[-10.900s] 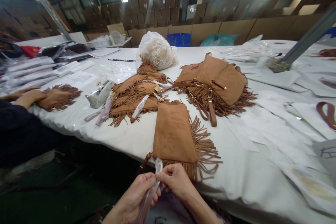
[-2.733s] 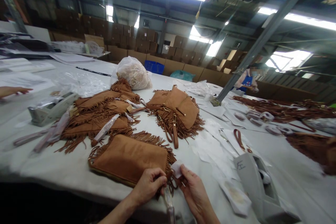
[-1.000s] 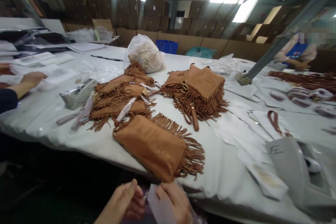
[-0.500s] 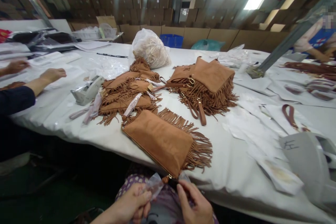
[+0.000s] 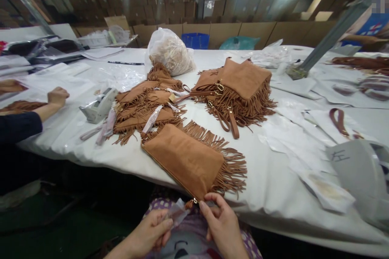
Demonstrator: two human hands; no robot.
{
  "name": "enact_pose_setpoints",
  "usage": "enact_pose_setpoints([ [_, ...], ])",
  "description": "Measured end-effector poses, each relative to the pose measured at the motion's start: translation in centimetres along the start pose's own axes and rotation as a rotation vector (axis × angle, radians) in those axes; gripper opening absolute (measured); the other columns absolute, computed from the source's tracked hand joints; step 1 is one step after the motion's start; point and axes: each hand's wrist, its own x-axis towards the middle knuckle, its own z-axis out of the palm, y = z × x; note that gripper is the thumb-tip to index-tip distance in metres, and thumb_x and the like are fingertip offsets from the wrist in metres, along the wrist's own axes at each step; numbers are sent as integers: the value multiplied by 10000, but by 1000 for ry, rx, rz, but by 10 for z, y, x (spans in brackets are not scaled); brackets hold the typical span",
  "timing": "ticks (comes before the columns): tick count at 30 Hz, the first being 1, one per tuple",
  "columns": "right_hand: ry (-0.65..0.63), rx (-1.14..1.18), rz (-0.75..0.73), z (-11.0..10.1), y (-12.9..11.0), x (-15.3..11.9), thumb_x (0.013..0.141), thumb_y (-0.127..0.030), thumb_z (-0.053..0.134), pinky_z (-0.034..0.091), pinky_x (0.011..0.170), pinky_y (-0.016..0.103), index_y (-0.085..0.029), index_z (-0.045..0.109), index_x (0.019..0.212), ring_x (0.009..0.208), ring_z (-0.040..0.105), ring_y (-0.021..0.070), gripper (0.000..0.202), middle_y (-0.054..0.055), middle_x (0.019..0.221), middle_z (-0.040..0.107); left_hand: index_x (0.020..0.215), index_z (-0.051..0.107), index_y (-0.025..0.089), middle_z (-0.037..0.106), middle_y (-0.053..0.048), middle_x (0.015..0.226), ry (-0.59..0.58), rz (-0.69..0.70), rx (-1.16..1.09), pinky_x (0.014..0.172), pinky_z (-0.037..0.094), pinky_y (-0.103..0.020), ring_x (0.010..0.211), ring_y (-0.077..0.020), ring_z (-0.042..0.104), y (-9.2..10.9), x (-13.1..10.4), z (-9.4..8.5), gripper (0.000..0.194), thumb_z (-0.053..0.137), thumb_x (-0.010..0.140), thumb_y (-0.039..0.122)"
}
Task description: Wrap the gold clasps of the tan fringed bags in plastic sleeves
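Observation:
A brown suede pouch (image 5: 185, 156) with long fringe lies at the table's front edge, its near corner towards me. From its zipper end hangs a brown tassel pull (image 5: 189, 204), partly inside a small clear plastic sleeve (image 5: 178, 213). My left hand (image 5: 154, 228) pinches that sleeve below the table edge. Thumb and forefinger of my right hand (image 5: 223, 220) close on the pouch's near corner, beside the gold zipper hardware; the exact contact is partly hidden. Behind the pouch, fringed pouches with wrapped straps (image 5: 146, 103) are heaped, and another pouch stack (image 5: 246, 79) shows bare wrist straps.
A grey tape dispenser (image 5: 99, 105) stands at left, a larger one (image 5: 358, 178) at right. A stuffed clear bag (image 5: 170, 52) sits at the back. A slanted metal post (image 5: 328, 28) rises at right. A co-worker's hands (image 5: 57, 96) are at far left.
My right hand has moved up to the pouch's corner, and the dark thing by its fingers no longer shows. My left hand keeps the sleeve. The co-worker's near hand has shifted left.

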Motion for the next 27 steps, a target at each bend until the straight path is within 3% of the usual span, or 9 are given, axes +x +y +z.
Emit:
enact_pose_setpoints([
  [5,81,319,192,12,-1,4,583,-587,730,199,265,156,-203,488,885,249,377,79,546,-86,437,512,801,502,176,441,81,430,-33,0,-5,377,180,-195,333,-58,266,-7,3,1,494,561,749,663],
  [8,174,513,176,22,1,7,514,-534,809,205,295,138,-206,479,838,287,351,56,567,-106,406,464,801,511,175,420,78,458,-30,33,91,399,203,-197,371,-65,284,-9,3,2,509,510,772,683],
  [12,206,618,134,28,5,7,495,-481,847,223,328,140,-196,500,858,321,337,48,577,-117,402,436,964,521,179,495,46,568,8,91,310,483,286,-211,478,-100,391,-1,1,5,429,380,895,578],
  [15,198,603,141,25,6,6,488,-467,853,217,336,141,-189,515,887,327,347,51,592,-111,406,449,808,526,180,522,14,661,36,170,467,555,319,-229,590,-125,440,9,3,10,358,399,907,499],
  [17,183,588,144,23,6,6,498,-462,848,201,340,138,-183,516,893,331,357,53,586,-100,407,467,637,464,172,451,21,628,52,201,532,555,286,-232,604,-122,400,13,7,15,398,438,887,481],
  [19,159,576,141,21,6,7,514,-457,840,186,342,138,-177,515,903,335,364,55,579,-88,414,488,567,401,175,358,35,574,49,172,505,516,231,-236,558,-108,332,15,13,20,455,435,875,509],
  [21,139,562,131,21,6,7,531,-457,831,183,344,140,-175,513,913,338,372,58,571,-78,433,509,559,415,172,351,35,557,39,158,411,502,215,-234,539,-104,318,14,18,25,487,441,854,559],
  [27,132,484,89,21,10,9,552,-461,815,233,352,147,-180,508,912,354,401,65,550,-80,451,516,681,601,127,556,-20,587,95,100,16,525,302,-225,518,-122,451,10,22,26,527,510,783,636],
])
